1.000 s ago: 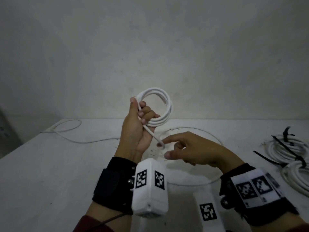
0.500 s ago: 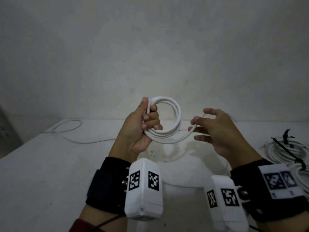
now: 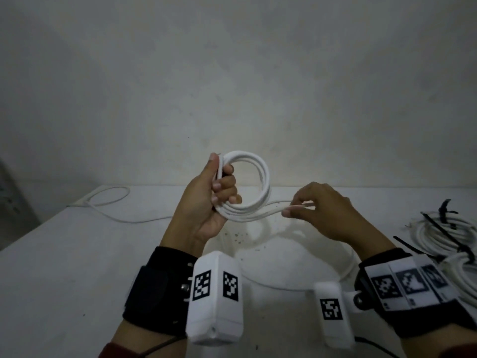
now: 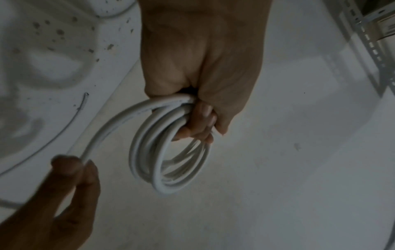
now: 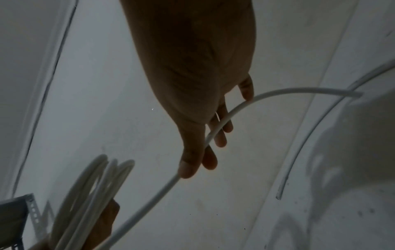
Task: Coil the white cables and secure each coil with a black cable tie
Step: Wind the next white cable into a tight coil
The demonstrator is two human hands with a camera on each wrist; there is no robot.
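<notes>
My left hand (image 3: 216, 192) grips a coil of white cable (image 3: 260, 177) upright above the table, fingers curled through the loops; the same coil (image 4: 171, 152) fills the left wrist view. A free strand (image 3: 271, 211) runs from the coil's bottom to my right hand (image 3: 296, 209), which pinches it between thumb and fingers. In the right wrist view the strand (image 5: 213, 133) passes under the right hand's fingers (image 5: 211, 160) and its cut end (image 5: 357, 93) sticks out past them.
Finished white coils (image 3: 438, 231) bound with black cable ties (image 3: 444, 223) lie at the table's right edge. Another loose white cable (image 3: 108, 200) loops at the back left of the white table (image 3: 77, 254). A metal rack (image 4: 363, 25) stands beside the table.
My right hand rose from the table with the free strand and pulled it out to the right of the coil. The left hand lifted the coil slightly and turned it.
</notes>
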